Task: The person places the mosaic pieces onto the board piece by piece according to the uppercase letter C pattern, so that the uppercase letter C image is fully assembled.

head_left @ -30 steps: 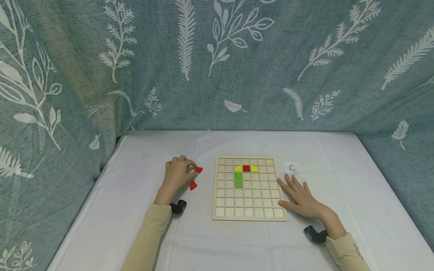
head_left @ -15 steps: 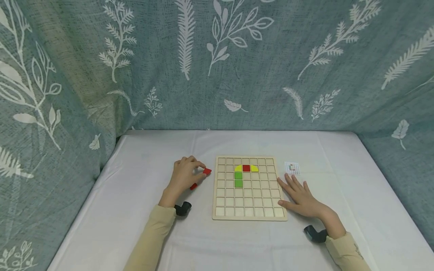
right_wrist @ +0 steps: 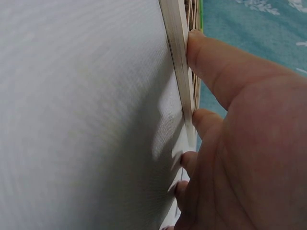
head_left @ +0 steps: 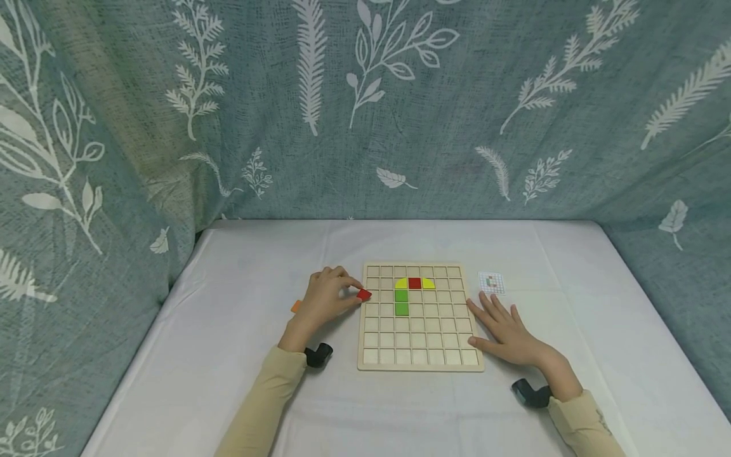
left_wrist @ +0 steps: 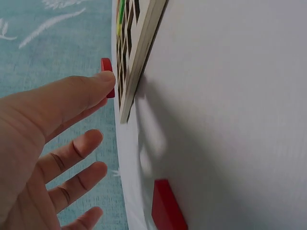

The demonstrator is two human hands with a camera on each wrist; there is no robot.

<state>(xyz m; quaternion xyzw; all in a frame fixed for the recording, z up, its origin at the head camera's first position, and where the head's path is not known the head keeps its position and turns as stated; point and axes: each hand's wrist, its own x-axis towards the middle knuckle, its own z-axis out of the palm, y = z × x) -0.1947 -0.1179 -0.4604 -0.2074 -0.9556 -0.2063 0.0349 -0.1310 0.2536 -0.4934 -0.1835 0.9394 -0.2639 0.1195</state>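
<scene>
My left hand (head_left: pixel 327 298) pinches a red piece (head_left: pixel 364 294) between thumb and index finger, above the left edge of a wooden grid board (head_left: pixel 419 367). In the left wrist view the red piece (left_wrist: pixel 106 64) stands out past the thumb tip, while the other fingers are spread. Set in the board's cells are yellow pieces (head_left: pixel 401 284), a red square (head_left: pixel 414 283) and green squares (head_left: pixel 401 303). My right hand (head_left: pixel 508 333) lies with spread fingers at the board's right edge. Its thumb and index fingertip touch the rim in the right wrist view.
A second red piece (left_wrist: pixel 168 206) lies on the white tablecloth under the left hand, hidden in the head view. An orange piece (head_left: pixel 296 306) shows left of the left wrist. A small pattern card (head_left: pixel 492 283) lies right of the board. A leaf-print curtain (head_left: pixel 342 158) hangs behind.
My left hand has carried the red piece right, from the tablecloth to the board's left edge. The orange piece has come into sight; the other red piece is now covered. The right hand stays put.
</scene>
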